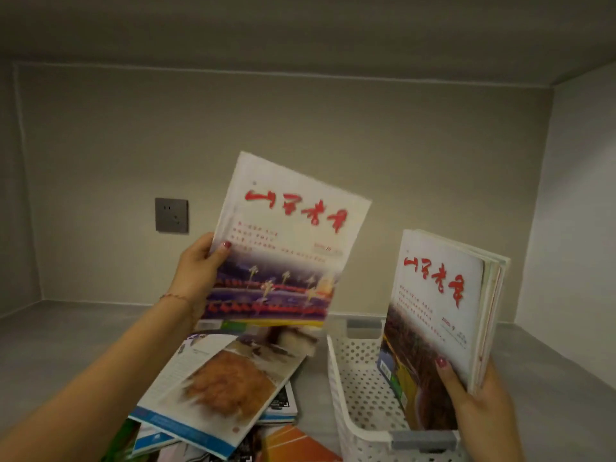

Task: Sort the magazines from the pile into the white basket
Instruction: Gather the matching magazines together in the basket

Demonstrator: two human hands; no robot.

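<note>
A white-covered magazine (283, 248) with red brush lettering is held up in the air above the pile (213, 388), tilted to the right. The left hand (196, 271) grips its left edge, thumb curled over the cover and the other fingers hidden behind it. The print under the title is too blurred to read.

To the right, a stack of magazines (440, 315) stands upright in the white basket (350, 378), its lower edge hidden behind the basket's near wall. The right hand (480, 405) clasps the stack's lower right corner, thumb on the front cover, fingers out of sight behind; the wrist is cut off by the frame's bottom edge.

The pile lies just left of the basket, its top cover smeared by blur and its lower copies cut off at the frame's edge. Both sit on a grey surface (66, 331) in a grey-walled recess, with a dark wall socket (171, 215) on the back wall.
</note>
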